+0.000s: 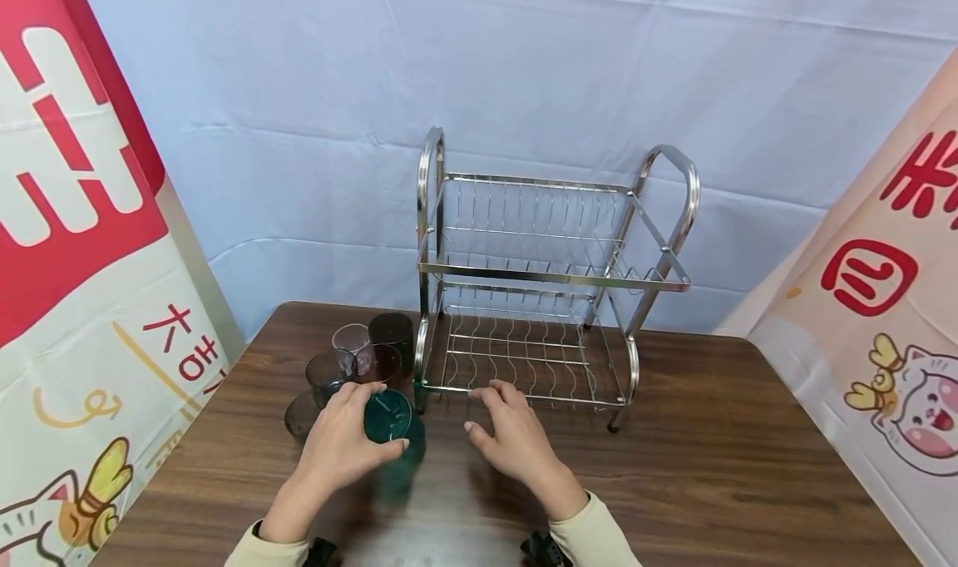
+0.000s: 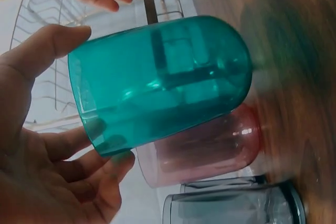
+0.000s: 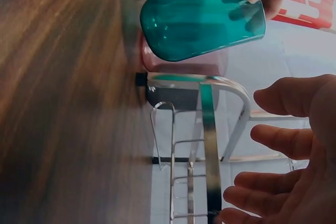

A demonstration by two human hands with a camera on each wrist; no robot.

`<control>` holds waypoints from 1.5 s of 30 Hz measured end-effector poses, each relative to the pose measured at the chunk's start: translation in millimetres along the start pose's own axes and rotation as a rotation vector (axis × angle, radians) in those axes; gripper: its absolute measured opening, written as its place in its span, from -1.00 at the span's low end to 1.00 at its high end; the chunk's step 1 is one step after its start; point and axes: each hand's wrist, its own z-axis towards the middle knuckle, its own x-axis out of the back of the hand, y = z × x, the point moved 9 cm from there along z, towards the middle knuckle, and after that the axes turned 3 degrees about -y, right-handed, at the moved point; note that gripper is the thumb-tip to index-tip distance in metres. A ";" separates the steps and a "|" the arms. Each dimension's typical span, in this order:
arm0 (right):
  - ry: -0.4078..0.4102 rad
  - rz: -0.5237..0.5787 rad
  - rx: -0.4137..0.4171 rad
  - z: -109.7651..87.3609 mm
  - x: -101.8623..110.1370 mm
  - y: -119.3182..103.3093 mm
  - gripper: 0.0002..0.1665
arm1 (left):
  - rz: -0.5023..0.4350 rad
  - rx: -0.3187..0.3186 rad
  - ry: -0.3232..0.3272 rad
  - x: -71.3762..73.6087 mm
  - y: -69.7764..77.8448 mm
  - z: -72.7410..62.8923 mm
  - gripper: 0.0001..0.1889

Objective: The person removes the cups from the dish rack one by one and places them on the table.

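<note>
My left hand [image 1: 340,442] pinches a teal see-through cup [image 2: 163,82] near its rim, thumb on one side and fingers on the other. The cup is slightly tilted, its rounded base close to the tabletop. To the right of it, my right hand [image 1: 516,442] holds nothing; its fingers are spread and loosely bent in front of the rack. A two-tier metal dish rack [image 1: 554,278] stands behind both hands. Just beyond the teal cup is a pink cup [image 2: 205,153], with a grey cup [image 2: 231,208] beside it in the left wrist view.
Several see-through cups cluster at the rack's left, among them a dark cup [image 1: 392,330] and a clear cup [image 1: 352,336]. The brown wooden table [image 1: 733,434] extends to the right. Behind it hangs a pale blue cloth [image 1: 314,135], with printed banners at both sides.
</note>
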 end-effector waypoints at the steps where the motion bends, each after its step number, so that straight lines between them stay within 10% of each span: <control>1: -0.003 -0.001 0.004 0.8 -1.7 -1.1 -0.57 | 0.021 -0.007 0.000 0.3 0.0 0.8 -0.22; 12: -0.040 -0.014 0.050 5.2 -16.1 -18.5 -0.58 | 0.177 -0.015 0.027 4.6 -8.0 5.9 -0.22; 45: -0.136 -0.084 0.052 6.5 -41.8 -40.9 -0.57 | 0.192 0.018 0.029 1.5 -17.7 5.7 -0.13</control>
